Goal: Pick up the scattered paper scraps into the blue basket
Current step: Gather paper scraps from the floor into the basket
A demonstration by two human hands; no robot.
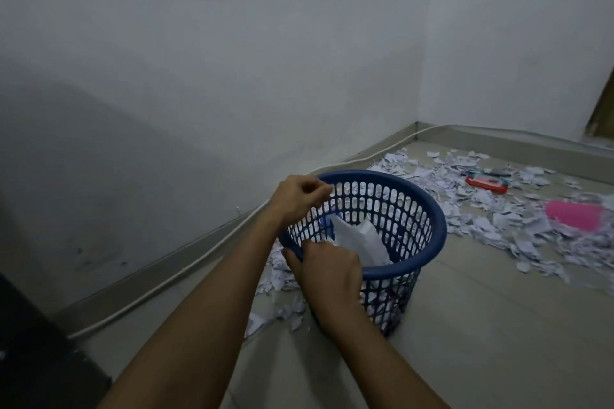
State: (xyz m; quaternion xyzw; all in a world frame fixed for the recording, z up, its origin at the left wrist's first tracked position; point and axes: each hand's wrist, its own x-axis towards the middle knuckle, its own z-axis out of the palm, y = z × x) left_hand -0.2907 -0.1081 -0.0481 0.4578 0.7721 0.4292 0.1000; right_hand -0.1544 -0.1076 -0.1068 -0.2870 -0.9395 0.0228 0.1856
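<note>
A dark object (30, 325) sits at the lower left, beside a white cable (186, 271) running along the foot of the wall (199, 76). The left hand (300, 197) has its fingers curled on the far rim of the blue basket (428, 209), which stands tilted on the floor (481, 325). The right hand (327, 271) grips the near rim, fingers curled over the edge. A large white sheet (360, 239) lies inside the basket among smaller bits. Paper scraps (498, 219) litter the floor beside and beyond the basket. Among them, farther right, lie a red packet (486, 183) and a pink object (576, 216).
</note>
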